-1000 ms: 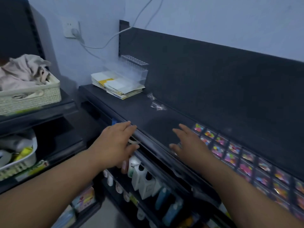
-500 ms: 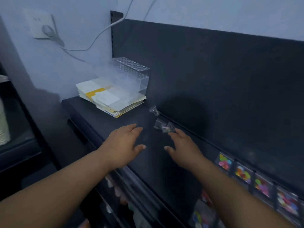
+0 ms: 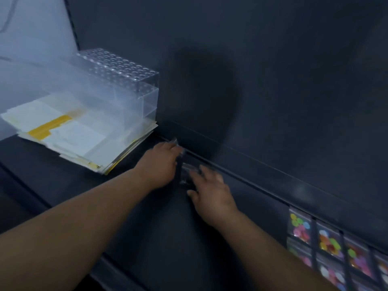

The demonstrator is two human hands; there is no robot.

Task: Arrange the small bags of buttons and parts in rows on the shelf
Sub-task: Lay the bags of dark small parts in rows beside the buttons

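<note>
Two hands of yours meet at the back of the shelf [image 3: 159,227]: left hand [image 3: 161,162] against the small clear bags [image 3: 185,172], grip too blurred to tell; right hand [image 3: 212,192] spread-fingered, touching them.

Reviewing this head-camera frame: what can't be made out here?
Head view: contents of the small clear bags between left hand and right hand, smeared by motion blur.
Head view: the left hand's fingers, hidden behind its own back; grip unclear.
Head view: how far the rows of coloured button bags extend, cut off by right and bottom edges.
</note>
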